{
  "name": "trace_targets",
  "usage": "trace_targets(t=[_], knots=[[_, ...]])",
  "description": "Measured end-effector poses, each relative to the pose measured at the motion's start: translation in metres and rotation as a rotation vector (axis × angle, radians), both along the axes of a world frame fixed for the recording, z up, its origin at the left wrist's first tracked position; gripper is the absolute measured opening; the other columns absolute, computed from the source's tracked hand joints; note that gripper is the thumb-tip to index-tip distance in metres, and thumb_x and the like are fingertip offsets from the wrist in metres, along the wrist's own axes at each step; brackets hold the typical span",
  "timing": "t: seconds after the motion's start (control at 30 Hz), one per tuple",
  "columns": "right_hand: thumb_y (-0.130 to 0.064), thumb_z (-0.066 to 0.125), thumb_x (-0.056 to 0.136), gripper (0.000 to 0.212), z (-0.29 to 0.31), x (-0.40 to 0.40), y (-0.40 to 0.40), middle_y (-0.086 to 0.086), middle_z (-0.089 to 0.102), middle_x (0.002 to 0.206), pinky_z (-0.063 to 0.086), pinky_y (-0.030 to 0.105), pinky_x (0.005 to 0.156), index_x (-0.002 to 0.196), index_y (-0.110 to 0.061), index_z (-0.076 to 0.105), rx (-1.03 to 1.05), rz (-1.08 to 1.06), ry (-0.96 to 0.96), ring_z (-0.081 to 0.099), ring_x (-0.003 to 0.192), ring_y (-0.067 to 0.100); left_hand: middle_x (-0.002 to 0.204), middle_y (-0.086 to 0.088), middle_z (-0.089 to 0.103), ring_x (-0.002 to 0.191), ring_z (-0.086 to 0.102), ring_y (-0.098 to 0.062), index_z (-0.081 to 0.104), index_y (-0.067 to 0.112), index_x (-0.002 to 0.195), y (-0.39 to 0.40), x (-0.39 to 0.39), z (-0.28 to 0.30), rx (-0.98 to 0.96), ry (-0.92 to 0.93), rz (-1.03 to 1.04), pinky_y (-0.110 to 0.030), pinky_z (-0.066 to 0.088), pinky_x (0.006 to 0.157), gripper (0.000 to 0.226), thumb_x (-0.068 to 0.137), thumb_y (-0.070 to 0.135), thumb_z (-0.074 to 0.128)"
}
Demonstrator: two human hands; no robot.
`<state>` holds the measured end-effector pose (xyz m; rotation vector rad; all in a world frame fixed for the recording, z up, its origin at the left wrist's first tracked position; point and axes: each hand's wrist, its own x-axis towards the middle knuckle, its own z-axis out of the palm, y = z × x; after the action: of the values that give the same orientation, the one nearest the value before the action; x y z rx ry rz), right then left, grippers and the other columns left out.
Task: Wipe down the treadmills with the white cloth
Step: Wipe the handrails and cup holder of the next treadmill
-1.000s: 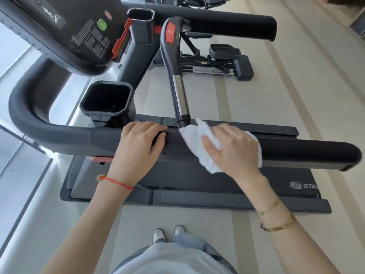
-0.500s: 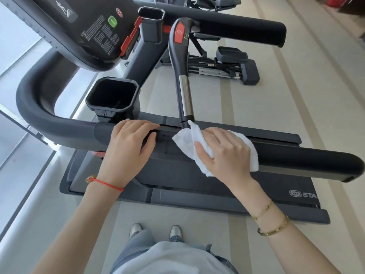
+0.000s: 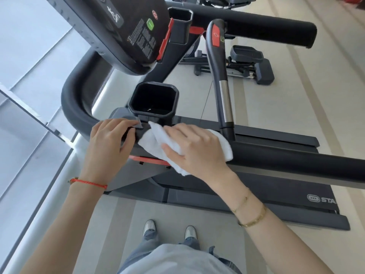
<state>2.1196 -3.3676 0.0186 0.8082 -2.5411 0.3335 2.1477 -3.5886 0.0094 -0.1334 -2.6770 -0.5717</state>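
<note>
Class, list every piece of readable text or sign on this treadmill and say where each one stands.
"STA", cut off by the frame edge, beside an oval logo: treadmill deck.
White print block on the console: too blurred to read.
Green button and red-ringed button: symbols unreadable.
Red pad on the upright handle: oval outline only.

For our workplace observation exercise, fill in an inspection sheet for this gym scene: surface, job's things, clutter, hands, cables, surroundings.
Surface: near handrail of the treadmill, dark and padded, under the cloth.
Job's things: white cloth bunched on the rail, just in front of the cup holder.
Clutter: nothing seen.
Hands: right hand presses the cloth flat on the rail; left hand grips the rail beside it, bare, with its fingers curled over the top.
Cables: nothing seen.
Surroundings: console above; another exercise machine beyond; pale floor; window glass on the left.
</note>
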Motion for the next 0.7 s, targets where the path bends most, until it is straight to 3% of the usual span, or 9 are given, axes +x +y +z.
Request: trace_targets(t=[0.07, 0.23, 0.33, 0.4, 0.47, 0.53, 0.7], knots=[[-0.048, 0.049, 0.095, 0.034, 0.0, 0.006, 0.021, -0.007, 0.07, 0.099, 0.05, 0.032, 0.072, 0.109, -0.025, 0.07, -0.023, -0.021, 0.021, 0.065, 0.088, 0.016, 0.108, -0.001, 0.07, 0.103, 0.061, -0.025, 0.071, 0.016, 0.113, -0.007, -0.002, 0.0, -0.012, -0.005, -0.035, -0.041, 0.037, 0.105, 0.027, 0.101, 0.024, 0.048], [-0.047, 0.05, 0.092, 0.032, 0.003, 0.004, 0.013, -0.008, 0.063, 0.071, 0.037, 0.028, 0.054, 0.08, -0.024, 0.069, -0.026, -0.238, 0.013, 0.059, 0.063, 0.016, 0.104, 0.004, 0.071, 0.099, 0.062, -0.021, 0.071, 0.018, 0.108, -0.015, -0.007, -0.001, -0.029, 0.02, -0.076, -0.039, 0.036, 0.104, 0.028, 0.101, 0.028, 0.047], [-0.045, 0.049, 0.092, 0.033, -0.001, 0.0, -0.031, -0.006, 0.057, 0.066, 0.028, 0.026, 0.054, 0.076, -0.022, 0.066, -0.025, -0.22, 0.048, 0.052, 0.058, 0.017, 0.103, 0.005, 0.071, 0.099, 0.062, -0.02, 0.072, 0.019, 0.106, -0.019, -0.009, -0.003, -0.032, 0.03, -0.092, -0.03, 0.029, 0.102, 0.028, 0.101, 0.025, 0.045], [-0.044, 0.048, 0.095, 0.034, -0.003, 0.0, -0.043, -0.004, 0.059, 0.069, 0.034, 0.027, 0.057, 0.08, -0.02, 0.067, -0.062, -0.175, 0.065, 0.054, 0.062, 0.018, 0.102, 0.005, 0.071, 0.096, 0.061, -0.02, 0.072, 0.017, 0.103, -0.021, -0.01, -0.004, -0.021, 0.041, -0.106, -0.027, 0.027, 0.1, 0.028, 0.102, 0.02, 0.044], [-0.045, 0.049, 0.096, 0.033, -0.004, 0.005, -0.032, -0.005, 0.067, 0.082, 0.048, 0.03, 0.069, 0.094, -0.02, 0.071, -0.071, -0.104, 0.074, 0.063, 0.077, 0.018, 0.101, 0.006, 0.071, 0.094, 0.062, -0.019, 0.072, 0.018, 0.101, -0.023, -0.013, -0.005, -0.015, 0.049, -0.122, -0.028, 0.029, 0.099, 0.028, 0.102, 0.019, 0.044], [-0.047, 0.052, 0.095, 0.033, -0.004, 0.011, -0.009, -0.006, 0.071, 0.092, 0.051, 0.029, 0.077, 0.101, -0.021, 0.073, -0.069, -0.124, 0.096, 0.066, 0.086, 0.015, 0.1, 0.007, 0.071, 0.094, 0.062, -0.018, 0.072, 0.019, 0.102, -0.025, -0.014, -0.005, -0.013, 0.05, -0.138, -0.031, 0.032, 0.1, 0.029, 0.102, 0.02, 0.043], [-0.046, 0.049, 0.092, 0.035, -0.001, 0.006, -0.016, -0.007, 0.061, 0.069, 0.036, 0.027, 0.055, 0.077, -0.022, 0.068, -0.056, -0.318, 0.061, 0.056, 0.061, 0.017, 0.099, 0.007, 0.071, 0.093, 0.064, -0.018, 0.071, 0.019, 0.102, -0.027, -0.016, -0.006, -0.008, 0.057, -0.172, -0.033, 0.035, 0.098, 0.03, 0.103, 0.022, 0.042]])
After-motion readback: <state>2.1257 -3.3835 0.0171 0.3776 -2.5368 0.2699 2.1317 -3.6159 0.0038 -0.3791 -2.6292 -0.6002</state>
